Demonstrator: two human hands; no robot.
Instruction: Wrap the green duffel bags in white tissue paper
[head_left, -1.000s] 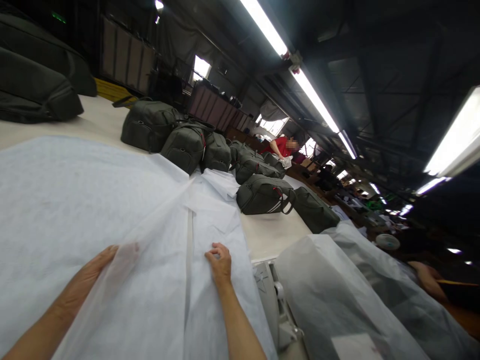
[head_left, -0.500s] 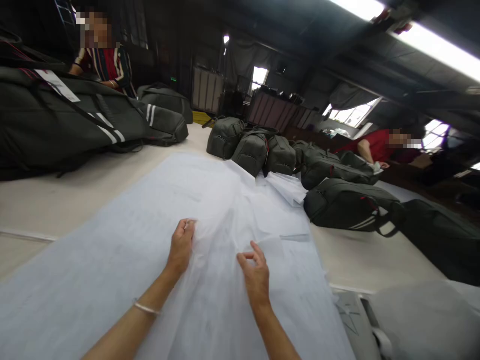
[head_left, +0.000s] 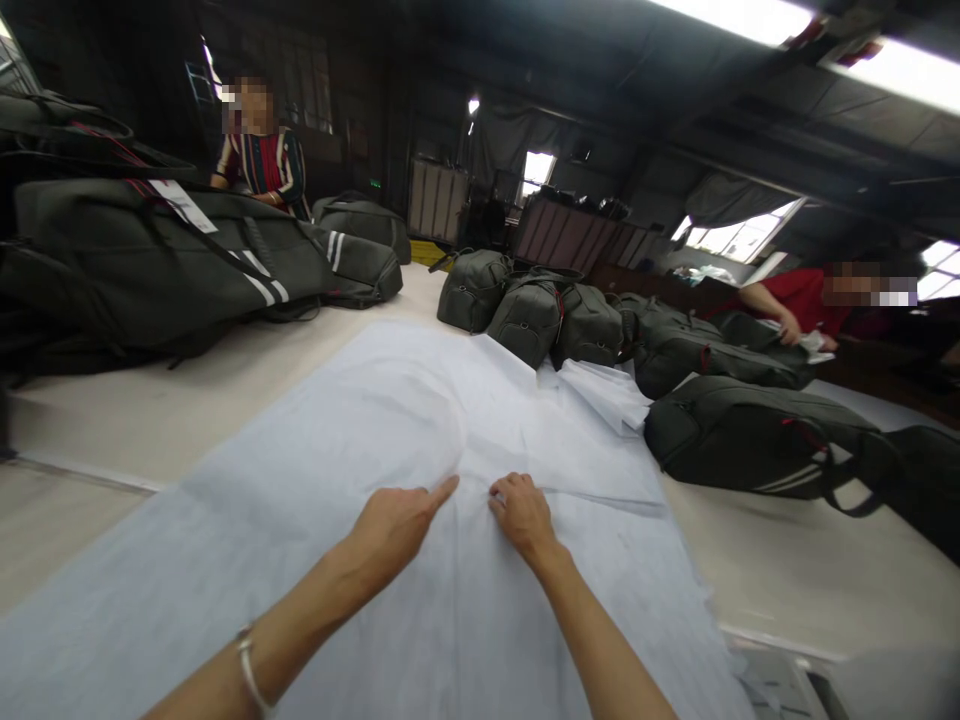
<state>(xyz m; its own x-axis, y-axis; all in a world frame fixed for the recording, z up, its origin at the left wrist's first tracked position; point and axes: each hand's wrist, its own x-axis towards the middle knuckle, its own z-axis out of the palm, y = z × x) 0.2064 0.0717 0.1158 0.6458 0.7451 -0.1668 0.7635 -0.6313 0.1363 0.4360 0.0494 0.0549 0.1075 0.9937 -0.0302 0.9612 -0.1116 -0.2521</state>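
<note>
A large sheet of thin white non-woven fabric (head_left: 315,470) lies spread over the pale table (head_left: 127,420). My left hand (head_left: 394,525) rests on it near the middle, index finger stretched out and the other fingers curled. My right hand (head_left: 521,510) sits close beside it, knuckles up, fingers bent down and pinching the fabric where a fold line runs off to the right. A bracelet shows on my left wrist.
Dark green bags stand in a cluster (head_left: 532,315) beyond the sheet; long ones lie at right (head_left: 757,435) and left (head_left: 172,265). Folded white fabric (head_left: 607,390) lies by the bags. A person in stripes (head_left: 262,165) stands far left, another in red (head_left: 802,295) at right.
My hands have come closer together and lowered onto the sheet. The left went from gripping raised fabric to pointing. The view has tilted down and turned left since a second ago.
</note>
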